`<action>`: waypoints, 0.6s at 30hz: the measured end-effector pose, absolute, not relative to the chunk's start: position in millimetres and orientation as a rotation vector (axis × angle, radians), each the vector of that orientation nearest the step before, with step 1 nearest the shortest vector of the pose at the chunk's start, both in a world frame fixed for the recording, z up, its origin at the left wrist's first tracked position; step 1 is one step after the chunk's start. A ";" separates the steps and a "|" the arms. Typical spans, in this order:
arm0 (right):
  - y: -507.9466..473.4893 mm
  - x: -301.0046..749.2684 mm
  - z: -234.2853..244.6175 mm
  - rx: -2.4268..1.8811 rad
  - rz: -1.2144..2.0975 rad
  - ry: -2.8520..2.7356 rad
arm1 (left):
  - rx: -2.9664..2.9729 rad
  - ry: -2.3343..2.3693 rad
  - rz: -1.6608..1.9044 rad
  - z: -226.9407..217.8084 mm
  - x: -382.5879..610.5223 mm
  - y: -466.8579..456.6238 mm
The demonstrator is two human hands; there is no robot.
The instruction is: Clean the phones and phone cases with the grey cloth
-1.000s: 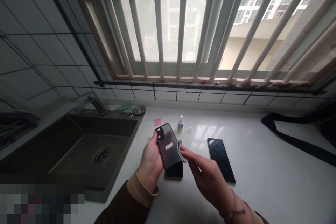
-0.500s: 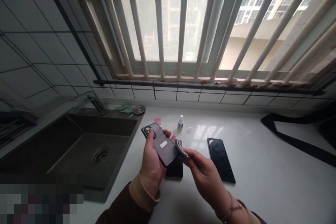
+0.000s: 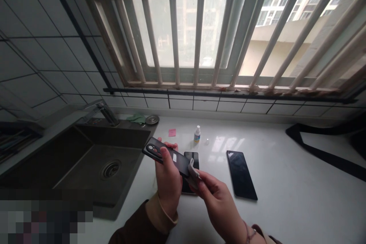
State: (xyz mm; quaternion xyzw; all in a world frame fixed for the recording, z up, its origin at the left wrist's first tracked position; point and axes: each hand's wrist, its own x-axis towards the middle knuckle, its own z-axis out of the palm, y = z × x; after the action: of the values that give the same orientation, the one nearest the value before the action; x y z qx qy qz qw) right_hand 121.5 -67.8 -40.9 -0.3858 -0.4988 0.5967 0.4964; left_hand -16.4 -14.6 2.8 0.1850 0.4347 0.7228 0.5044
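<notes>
- Head view: the left hand point(image 3: 168, 181) grasps a dark phone point(image 3: 181, 163), its thumb pressed on the back near the camera block and its fingertips showing past the far edge.
- The phone is held above the table point(image 3: 286, 190), back face up and tilted; its camera end points left, over the near side of the sink's right edge as seen here, and its other end reaches toward the right hand point(image 3: 215, 194). A small white label shows on its back, just right of the thumb.
- The right hand pinches a folded grey cloth point(image 3: 194, 175) between thumb and fingers; the cloth wraps against the phone's lower end, between the two hands.
- Below the held phone, a second phone point(image 3: 192, 156) lies on the table, partly covered by the hands and the cloth.
- To the right of the right hand, well apart from the held phone, a dark tablet-like device point(image 3: 242, 175) lies flat.
- Beyond the hands a small bottle point(image 3: 197, 135) with a white top stands upright; its contents cannot be made out. A tiny whitish piece point(image 3: 207, 141) lies just beside it, and a pink slip point(image 3: 172, 132) lies to its left.
- The sink point(image 3: 114, 137), left of the left hand, shows a round drain point(image 3: 111, 169) in its floor; a green cloth point(image 3: 136, 119) and a round metal piece point(image 3: 152, 120) rest at its back rim, near the faucet point(image 3: 106, 113).
</notes>
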 end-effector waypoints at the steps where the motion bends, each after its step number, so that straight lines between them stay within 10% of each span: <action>1: -69.5 121.4 -40.0 -0.946 1.410 -1.261 | 0.464 1.064 1.799 2.3 -16.9 -13.6; 10: -77.2 126.0 -28.5 -0.836 1.025 -1.773 | 0.502 1.162 1.892 -3.4 -21.1 -1.6; 18: -57.6 143.3 -24.9 -0.851 1.534 -1.179 | 0.249 0.934 1.517 5.3 -18.4 2.5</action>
State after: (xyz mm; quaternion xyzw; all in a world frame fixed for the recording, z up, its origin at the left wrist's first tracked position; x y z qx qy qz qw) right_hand 143.3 -57.6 -24.9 -0.3505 -0.4857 0.6321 0.4917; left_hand -18.4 2.5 5.3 0.1085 0.4066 0.6604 0.6218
